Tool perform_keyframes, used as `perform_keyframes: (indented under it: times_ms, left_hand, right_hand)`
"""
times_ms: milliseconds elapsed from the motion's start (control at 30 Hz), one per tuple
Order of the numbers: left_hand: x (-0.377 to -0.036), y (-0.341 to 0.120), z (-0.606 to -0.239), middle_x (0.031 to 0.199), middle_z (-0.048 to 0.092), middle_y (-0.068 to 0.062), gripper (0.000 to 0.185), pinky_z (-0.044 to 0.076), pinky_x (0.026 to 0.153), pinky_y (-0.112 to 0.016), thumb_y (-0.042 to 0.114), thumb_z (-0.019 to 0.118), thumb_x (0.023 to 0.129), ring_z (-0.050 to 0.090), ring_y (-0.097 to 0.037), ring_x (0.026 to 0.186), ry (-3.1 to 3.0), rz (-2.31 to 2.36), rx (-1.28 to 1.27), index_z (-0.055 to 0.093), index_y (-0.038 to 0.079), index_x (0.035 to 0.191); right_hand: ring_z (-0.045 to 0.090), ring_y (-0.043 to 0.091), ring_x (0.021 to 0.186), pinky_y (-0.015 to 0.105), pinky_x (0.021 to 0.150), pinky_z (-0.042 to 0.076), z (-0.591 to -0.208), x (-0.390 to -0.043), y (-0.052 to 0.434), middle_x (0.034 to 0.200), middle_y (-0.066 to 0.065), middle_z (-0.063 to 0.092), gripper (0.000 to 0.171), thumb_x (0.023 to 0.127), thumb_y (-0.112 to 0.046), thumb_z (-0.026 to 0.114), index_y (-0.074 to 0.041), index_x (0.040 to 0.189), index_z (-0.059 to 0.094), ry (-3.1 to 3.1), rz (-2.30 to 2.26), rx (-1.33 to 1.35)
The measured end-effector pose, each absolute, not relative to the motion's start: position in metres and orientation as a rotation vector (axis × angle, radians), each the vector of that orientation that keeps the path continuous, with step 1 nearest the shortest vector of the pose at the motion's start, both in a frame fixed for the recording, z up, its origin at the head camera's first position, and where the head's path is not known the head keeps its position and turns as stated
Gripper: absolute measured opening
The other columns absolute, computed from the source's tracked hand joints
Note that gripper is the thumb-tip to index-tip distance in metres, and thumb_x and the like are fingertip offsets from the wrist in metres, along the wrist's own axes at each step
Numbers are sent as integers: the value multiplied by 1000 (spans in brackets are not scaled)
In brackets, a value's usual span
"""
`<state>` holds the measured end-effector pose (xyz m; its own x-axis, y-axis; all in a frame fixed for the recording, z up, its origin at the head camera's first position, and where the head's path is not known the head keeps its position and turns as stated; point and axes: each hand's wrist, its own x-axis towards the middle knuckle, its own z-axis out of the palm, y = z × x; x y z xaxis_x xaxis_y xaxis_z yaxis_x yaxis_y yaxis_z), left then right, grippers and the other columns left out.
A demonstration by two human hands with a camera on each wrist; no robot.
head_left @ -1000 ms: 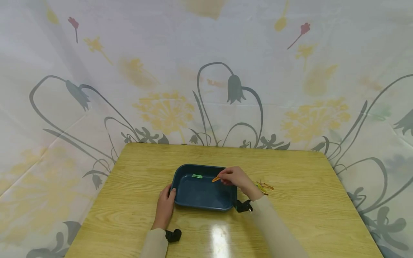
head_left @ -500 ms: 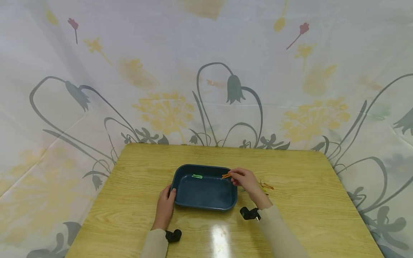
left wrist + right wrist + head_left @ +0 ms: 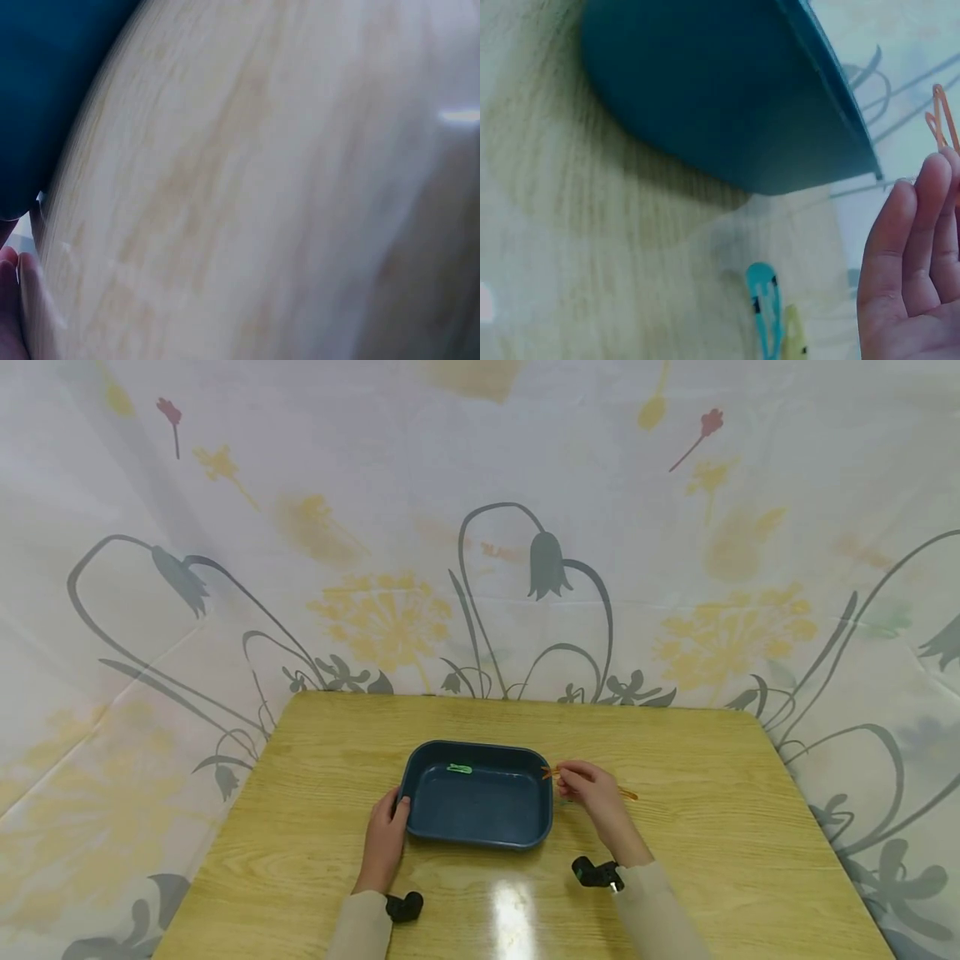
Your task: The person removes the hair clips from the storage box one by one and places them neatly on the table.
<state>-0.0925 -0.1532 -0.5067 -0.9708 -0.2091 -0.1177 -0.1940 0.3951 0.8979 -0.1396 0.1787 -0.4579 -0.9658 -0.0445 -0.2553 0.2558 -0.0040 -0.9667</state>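
Observation:
A dark blue rectangular tray (image 3: pixel 480 810) stands on the table, with a green hair clip (image 3: pixel 460 769) lying inside near its far wall. My left hand (image 3: pixel 384 843) grips the tray's left side, thumb at the rim and fingers along the outer wall. At the tray's right rim, my right hand (image 3: pixel 597 795) pinches an orange hair clip (image 3: pixel 551 772), whose looped end sticks out past the fingertips (image 3: pixel 933 169). In the right wrist view, a teal hair clip (image 3: pixel 759 271) with black marks and a yellow hair clip (image 3: pixel 793 330) lie on the table beside the tray.
Another orange clip (image 3: pixel 628 793) shows behind my right wrist, which hides part of the small pile there. The wooden table (image 3: pixel 712 827) ends at a flower-printed cloth backdrop (image 3: pixel 480 527). A black camera (image 3: pixel 596 872) sits on my right wrist.
My right hand has moved right, from over the tray's inside to its right rim, still pinching the orange hair clip. The left hand, tray and green clip have stayed in place.

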Motion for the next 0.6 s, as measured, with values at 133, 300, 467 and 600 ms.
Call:
perform_keyframes:
  times_ms: [133,300,467,600]
  left_hand:
    - [-93,-154,-507,141,36,-17,61,29,105,-51,51,38,95,33,-33,131,-2609,-1682,385,40,8,139]
    - [-93,-154,-507,142,35,-17,61,29,106,-51,50,38,95,33,-33,131,-2611,-1680,388,39,8,139]
    - [-93,-154,-506,141,36,-17,61,29,106,-51,50,38,95,33,-33,131,-2608,-1681,380,40,7,138]
    - [-93,-153,-507,141,36,-18,60,29,105,-51,49,38,96,33,-33,131,-2610,-1675,375,40,7,138]
  right_hand:
    - [59,26,92,37,84,51,-465,-133,184,102,17,58,32,94,-15,53,6,118,52,2039,-2126,279]
    - [58,25,90,36,82,51,-473,-125,189,99,15,57,29,95,-14,50,7,115,49,2015,-2175,342]
    - [58,16,80,29,74,52,-484,-120,194,89,6,59,30,96,-14,49,9,115,47,2000,-2187,412]
    - [60,13,75,27,71,53,-490,-116,197,84,3,60,31,96,-16,49,8,114,47,1970,-2198,473]
